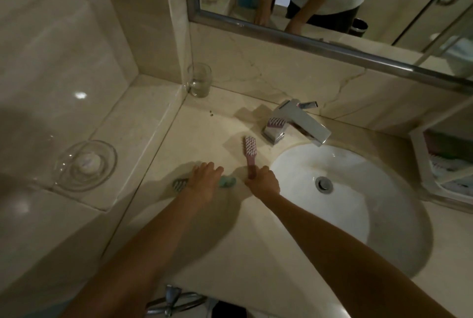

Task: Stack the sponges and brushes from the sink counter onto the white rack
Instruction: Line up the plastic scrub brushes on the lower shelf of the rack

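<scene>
Fingers [261, 170] of your right hand [265, 182] curl round the pink brush [249, 146] handle, left hand [204, 183] covering the teal brush [227, 181] beside them, grip unclear, both poised for the white rack [419, 161] far right.

Marble counter [204, 133]: tumbler [199, 79] back corner, pink brush [249, 150] near faucet [297, 122], teal brush [226, 181] beside it, white rack [417, 159] right.

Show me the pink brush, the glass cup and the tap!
pink brush [250, 156]: head view, neck below the bristles.
glass cup [199, 80]: head view, middle of its side.
tap [298, 120]: head view, top of its spout.
</scene>
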### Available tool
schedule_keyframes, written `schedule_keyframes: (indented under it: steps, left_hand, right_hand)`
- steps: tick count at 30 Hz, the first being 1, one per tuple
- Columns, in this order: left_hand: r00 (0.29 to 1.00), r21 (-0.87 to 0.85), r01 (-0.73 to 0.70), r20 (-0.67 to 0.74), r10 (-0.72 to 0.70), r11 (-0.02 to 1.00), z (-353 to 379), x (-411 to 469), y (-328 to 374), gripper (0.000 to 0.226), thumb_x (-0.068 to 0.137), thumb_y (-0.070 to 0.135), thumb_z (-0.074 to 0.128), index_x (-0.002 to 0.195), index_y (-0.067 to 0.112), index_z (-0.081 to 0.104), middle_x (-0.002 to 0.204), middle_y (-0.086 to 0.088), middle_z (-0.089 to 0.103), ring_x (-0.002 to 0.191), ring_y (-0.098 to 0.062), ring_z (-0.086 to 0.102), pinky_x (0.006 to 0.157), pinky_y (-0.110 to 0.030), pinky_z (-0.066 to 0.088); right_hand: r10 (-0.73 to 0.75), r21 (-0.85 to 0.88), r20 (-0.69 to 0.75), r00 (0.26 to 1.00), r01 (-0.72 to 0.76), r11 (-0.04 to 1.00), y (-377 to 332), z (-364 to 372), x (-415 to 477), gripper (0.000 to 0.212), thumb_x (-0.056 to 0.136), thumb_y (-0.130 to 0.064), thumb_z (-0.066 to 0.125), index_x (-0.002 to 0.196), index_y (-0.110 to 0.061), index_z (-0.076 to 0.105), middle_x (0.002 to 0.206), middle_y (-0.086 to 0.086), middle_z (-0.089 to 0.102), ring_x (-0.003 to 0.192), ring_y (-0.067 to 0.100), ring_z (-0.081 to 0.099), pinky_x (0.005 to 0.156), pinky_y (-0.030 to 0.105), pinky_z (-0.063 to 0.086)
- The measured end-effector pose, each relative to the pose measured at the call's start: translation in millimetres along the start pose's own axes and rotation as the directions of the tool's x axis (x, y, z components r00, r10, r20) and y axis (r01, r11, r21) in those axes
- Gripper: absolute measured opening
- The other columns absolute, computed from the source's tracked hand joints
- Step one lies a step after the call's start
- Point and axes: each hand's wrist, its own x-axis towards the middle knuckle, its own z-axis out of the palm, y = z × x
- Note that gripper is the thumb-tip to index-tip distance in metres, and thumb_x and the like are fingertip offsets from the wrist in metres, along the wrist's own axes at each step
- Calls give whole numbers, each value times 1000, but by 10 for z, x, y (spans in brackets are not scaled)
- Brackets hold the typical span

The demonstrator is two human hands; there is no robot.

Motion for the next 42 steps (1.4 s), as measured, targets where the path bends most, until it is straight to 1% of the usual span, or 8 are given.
schedule_keyframes:
  steps: [9,14,18,22,28,32,38,42]
  left_hand:
    - [968,-177,54,-231,-95,983,-157,-68,127,26,97,12,34,116,6,52,121,-13,46,109,-27,50,87,-34,44]
    - [927,-480,-97,-362,-96,872,-533,-49,561,28,97,14,38,114,-3,52,110,-21,55,102,-35,53,78,-33,35]
    - [948,-591,-215,-317,21,778,-740,36,1096,26,91,17,53,110,1,60,111,-19,53,102,-33,54,76,-27,34]
    - [951,-568,-309,-181,250,763,-741,116,1745,40,79,27,70,111,5,62,113,-10,59,100,-24,57,86,-31,44]
    - [932,-681,-297,-55,358,670,-647,88,2737,14,78,27,68,88,18,64,76,6,63,63,-2,55,43,-11,40]
    - [946,-797,-231,-50,321,559,-649,85,3376,7,80,18,67,80,14,62,79,-6,64,77,-22,63,68,-32,53]
    - [975,-851,-193,-109,196,489,-590,134,4456,20,84,13,63,98,-1,65,96,-25,68,89,-36,65,63,-26,42]
    - [983,-910,-154,-102,153,385,-587,123,5123,7,87,5,57,88,7,63,74,-10,62,75,-23,57,62,-27,43]
  right_hand:
    - [-89,-50,67,994,92,994,219,-259,-54,29,92,-27,49,105,-3,59,108,15,64,92,27,60,72,29,48]
    - [-150,344,-197,969,211,915,434,-728,-211,8,93,-13,51,89,-7,53,91,23,70,77,29,66,73,36,52]
    - [-157,459,-338,928,309,833,746,-1208,-398,19,97,-15,46,96,2,54,91,24,68,78,34,67,76,44,55]
    - [-187,484,-381,906,367,794,1191,-1637,-588,13,96,-13,46,87,-8,53,79,8,65,66,18,61,64,24,51]
    - [-127,576,-427,895,378,725,1904,-2153,-746,15,95,-11,49,84,-6,58,71,5,60,57,9,56,51,12,47]
    - [-32,686,-362,932,290,667,2474,-2420,-794,15,93,-11,50,81,-9,58,71,7,60,61,16,55,57,22,45]
    - [-178,582,-107,978,206,787,3396,-2804,-798,8,84,-9,58,82,-15,64,78,-4,63,60,6,51,50,12,40]
    - [-136,613,-126,983,185,768,3924,-3107,-738,7,88,-16,60,86,-18,65,76,-8,63,56,2,51,49,14,38]
